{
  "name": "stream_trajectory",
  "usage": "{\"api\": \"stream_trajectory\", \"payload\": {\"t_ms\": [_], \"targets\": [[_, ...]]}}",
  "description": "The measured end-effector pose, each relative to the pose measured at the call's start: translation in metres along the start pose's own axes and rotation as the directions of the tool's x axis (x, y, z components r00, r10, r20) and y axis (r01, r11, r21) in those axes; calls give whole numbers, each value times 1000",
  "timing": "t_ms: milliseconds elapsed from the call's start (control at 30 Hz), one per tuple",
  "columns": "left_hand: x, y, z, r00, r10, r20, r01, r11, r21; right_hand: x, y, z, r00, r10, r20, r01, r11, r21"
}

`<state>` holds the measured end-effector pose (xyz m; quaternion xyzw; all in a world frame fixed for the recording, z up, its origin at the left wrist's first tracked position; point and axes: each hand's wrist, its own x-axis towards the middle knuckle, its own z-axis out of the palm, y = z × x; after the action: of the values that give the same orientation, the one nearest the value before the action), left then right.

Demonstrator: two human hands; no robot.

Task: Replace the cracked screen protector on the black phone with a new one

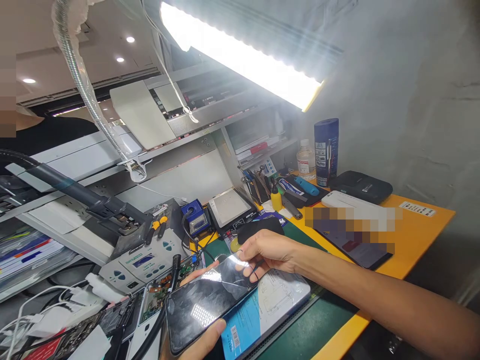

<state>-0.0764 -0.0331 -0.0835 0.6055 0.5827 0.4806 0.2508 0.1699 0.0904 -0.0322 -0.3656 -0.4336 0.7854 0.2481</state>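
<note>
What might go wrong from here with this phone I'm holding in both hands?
The phone is tilted in the air between your left hand and right hand, so a slip could drop it, perhaps onto the blue-and-white box. The black tube looks close to one end, so swinging the phone that way might bump it.

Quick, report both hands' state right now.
Left hand: closed around the sides of the dark phone, holding it.
Right hand: fingers curled at the phone's far end; whether they grip it cannot be told.
</note>
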Motion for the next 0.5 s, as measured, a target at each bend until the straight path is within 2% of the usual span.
{"api": "stream_trajectory", "payload": {"t_ms": [100, 233, 500], "targets": [[7, 8, 10, 1000, 4, 10, -4, 999, -39, -1, 0, 0, 1000, 0, 7, 0, 1000, 4], [15, 14, 17, 994, 100, 53, -95, 990, -100, 0, 0, -1, 1000, -2, 9, 2, 1000, 11], [17, 5, 18, 995, 94, 15, -92, 991, -96, 4, 3, -4, 1000, -13, 25, 13, 1000, 19]]}}
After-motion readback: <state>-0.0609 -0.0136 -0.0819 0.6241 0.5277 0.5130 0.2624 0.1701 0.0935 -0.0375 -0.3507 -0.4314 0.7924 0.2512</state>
